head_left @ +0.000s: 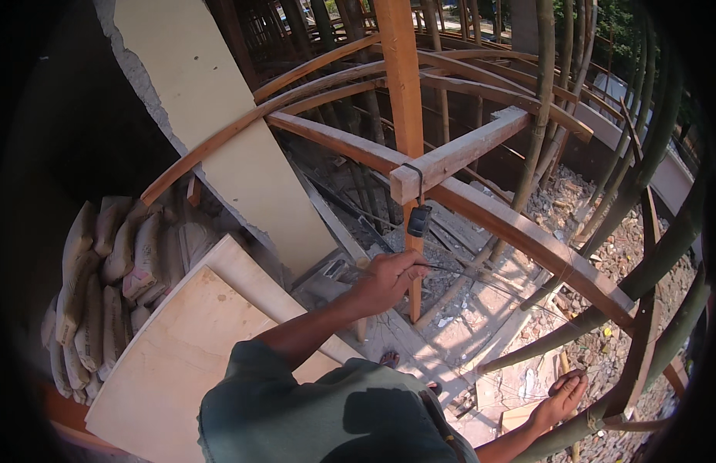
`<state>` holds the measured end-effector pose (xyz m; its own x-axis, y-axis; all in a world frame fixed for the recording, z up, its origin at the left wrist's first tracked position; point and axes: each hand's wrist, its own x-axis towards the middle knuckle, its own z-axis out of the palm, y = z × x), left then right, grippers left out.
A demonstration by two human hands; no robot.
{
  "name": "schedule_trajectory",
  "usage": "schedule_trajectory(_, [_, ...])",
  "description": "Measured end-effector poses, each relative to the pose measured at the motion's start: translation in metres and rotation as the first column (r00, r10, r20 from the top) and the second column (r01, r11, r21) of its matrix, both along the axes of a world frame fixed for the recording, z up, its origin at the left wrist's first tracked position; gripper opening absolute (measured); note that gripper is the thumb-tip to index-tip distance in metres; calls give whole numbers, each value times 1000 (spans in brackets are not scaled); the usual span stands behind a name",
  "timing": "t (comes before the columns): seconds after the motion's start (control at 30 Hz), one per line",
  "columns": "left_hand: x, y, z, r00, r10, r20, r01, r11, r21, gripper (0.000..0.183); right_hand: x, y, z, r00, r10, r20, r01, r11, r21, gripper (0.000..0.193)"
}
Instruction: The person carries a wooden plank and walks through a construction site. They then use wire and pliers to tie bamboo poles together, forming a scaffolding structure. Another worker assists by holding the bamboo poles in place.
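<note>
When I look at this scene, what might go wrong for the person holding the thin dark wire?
The thin dark wire might scratch the bare left hand gripping it. The small black case, apparently hanging from the dusty square wooden beam, might fall if knocked. The loose reddish-grey rubble could make footing unsteady.

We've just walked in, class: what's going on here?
A person pinches thin dark strands in the left hand. The right hand is lower and farther right, fingers curled; whether it holds anything is too small to tell. Above the left hand, a small black object hangs by a dark loop from a short timber, which crosses a long wooden beam near an upright post.
</note>
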<state>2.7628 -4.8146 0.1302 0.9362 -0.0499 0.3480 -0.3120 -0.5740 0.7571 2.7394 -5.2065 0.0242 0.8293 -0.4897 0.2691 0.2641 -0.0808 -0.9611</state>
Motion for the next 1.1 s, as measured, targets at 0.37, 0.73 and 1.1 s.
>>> schedule_trajectory(0.37, [-44,108,93,989,146,38,-148,901,407,19,23,48,-34,979,176,-103,-196,954,-229,34])
schedule_trajectory(0.73, [9,202,89,959,280,32,-280,932,231,35,88,62,88,991,73,108,-16,891,-454,23])
schedule_trajectory(1.1, [29,234,6,915,-190,-356,17,899,-437,38,79,87,125,993,45,112,2,923,-386,26])
